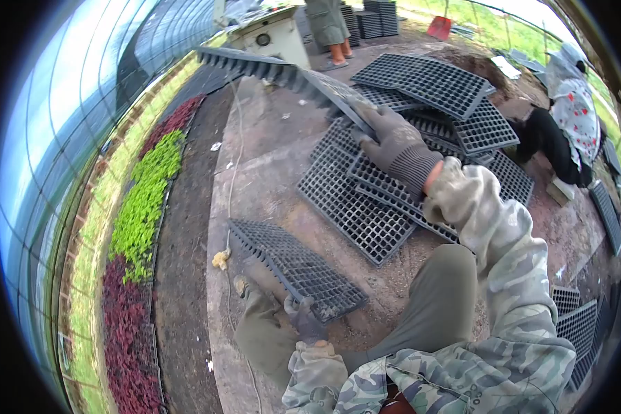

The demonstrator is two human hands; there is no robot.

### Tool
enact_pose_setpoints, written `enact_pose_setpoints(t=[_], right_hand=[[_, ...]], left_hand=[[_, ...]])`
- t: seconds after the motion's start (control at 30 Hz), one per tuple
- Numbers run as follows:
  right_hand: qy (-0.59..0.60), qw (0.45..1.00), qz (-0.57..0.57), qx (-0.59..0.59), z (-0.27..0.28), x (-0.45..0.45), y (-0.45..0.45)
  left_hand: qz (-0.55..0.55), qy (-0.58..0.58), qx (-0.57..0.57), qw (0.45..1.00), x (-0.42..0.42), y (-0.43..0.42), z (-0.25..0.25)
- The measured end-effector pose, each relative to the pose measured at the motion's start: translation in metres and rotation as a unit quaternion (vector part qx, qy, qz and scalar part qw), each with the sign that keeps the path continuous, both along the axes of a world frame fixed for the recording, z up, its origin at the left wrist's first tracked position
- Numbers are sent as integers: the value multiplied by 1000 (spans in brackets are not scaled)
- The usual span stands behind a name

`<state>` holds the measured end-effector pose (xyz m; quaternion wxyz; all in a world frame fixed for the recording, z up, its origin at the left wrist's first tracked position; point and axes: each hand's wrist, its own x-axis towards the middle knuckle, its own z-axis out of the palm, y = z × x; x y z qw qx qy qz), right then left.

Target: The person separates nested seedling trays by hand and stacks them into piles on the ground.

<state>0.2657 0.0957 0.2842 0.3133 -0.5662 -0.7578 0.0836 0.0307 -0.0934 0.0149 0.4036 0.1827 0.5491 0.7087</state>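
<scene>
While a raised tray (328, 88) is held up in front of the pile of trays (371, 215) by the right hand (395, 143), a lower tray (302, 265) is held by the left hand (305, 319) near the person's knees. Both hands are covered by grey gloves, and both are closed rather than spread: the near end of the raised tray is pinched between the right thumb and fingers, and the near edge of the lower tray is gripped by the left. The lower tray is tilted (whether the floor (255, 193) is touched by its far end cannot be told). Beside it, black cell trays are heaped at differing angles, some overlapped by others. A pale cord (239, 141) is stretched along the floor, left of both held trays. Beyond it, strips of green plants (145, 200) and dark red plants (127, 338) are seen. At the right, a crouching person (574, 114) is partly shown, and more trays (577, 326) are placed lower down. At the top, a standing person (328, 27) is seen only from the waist down, beside a white machine (274, 40).
</scene>
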Motion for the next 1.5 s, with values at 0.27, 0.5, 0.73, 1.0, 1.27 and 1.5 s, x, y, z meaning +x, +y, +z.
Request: enact_pose_setpoints(t=[0.27, 0.5, 0.73, 1.0, 1.27, 1.5], right_hand=[[-267, 924, -201, 184, -13, 104, 136], [-101, 971, 26, -215, -122, 15, 30], [328, 712, 169, -597, -200, -14, -15], [586, 674, 231, -386, -134, 9, -6], [662, 726, 82, -167, -144, 110, 124], [434, 873, -54, -219, -62, 83, 97]], left_hand=[[16, -20, 0, 1000, 4, 18, -20], [-19, 457, 96, 884, 12, 13, 13], [-135, -149, 255, 946, -13, 17, 111], [-232, -71, 277, 930, -25, 74, 167], [-231, -43, 71, 969, 5, 112, 123], [-372, 47, -98, 922, 36, 85, 76]])
